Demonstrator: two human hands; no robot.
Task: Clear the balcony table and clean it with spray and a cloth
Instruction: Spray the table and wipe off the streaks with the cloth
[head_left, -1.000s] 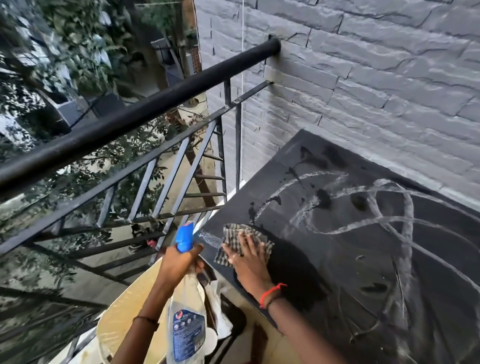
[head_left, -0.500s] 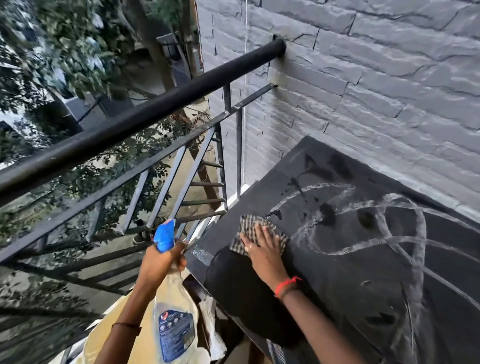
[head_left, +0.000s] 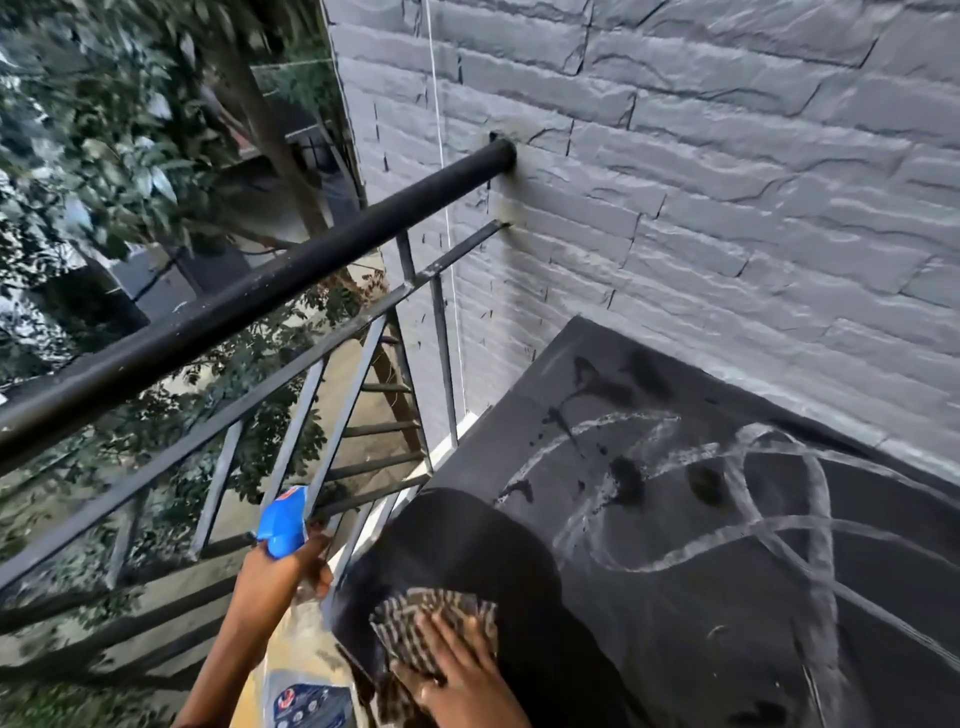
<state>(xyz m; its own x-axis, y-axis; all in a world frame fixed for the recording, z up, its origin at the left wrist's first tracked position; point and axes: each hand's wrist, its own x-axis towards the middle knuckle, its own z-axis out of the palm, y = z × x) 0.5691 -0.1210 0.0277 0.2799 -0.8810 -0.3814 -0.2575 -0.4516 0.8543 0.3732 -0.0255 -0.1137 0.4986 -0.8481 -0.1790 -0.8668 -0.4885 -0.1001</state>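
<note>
Left hand (head_left: 283, 577) grips the spray bottle (head_left: 304, 675) by its neck beside the railing (head_left: 260, 291); right hand (head_left: 462, 675) presses flat, fingers spread, on the checked cloth (head_left: 415, 623) at the wet near-left corner of the bench (head_left: 675, 597).

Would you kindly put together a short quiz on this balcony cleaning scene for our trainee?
1. True or false: the left hand grips the spray bottle.
2. What does the right hand press on the table? A. a sponge B. a checked cloth C. a paper towel
3. Which marks on the table remain to be wiped?
Key: 1. True. 2. B. 3. The white swirled streaks, beyond the dark patch by the cloth.
</note>
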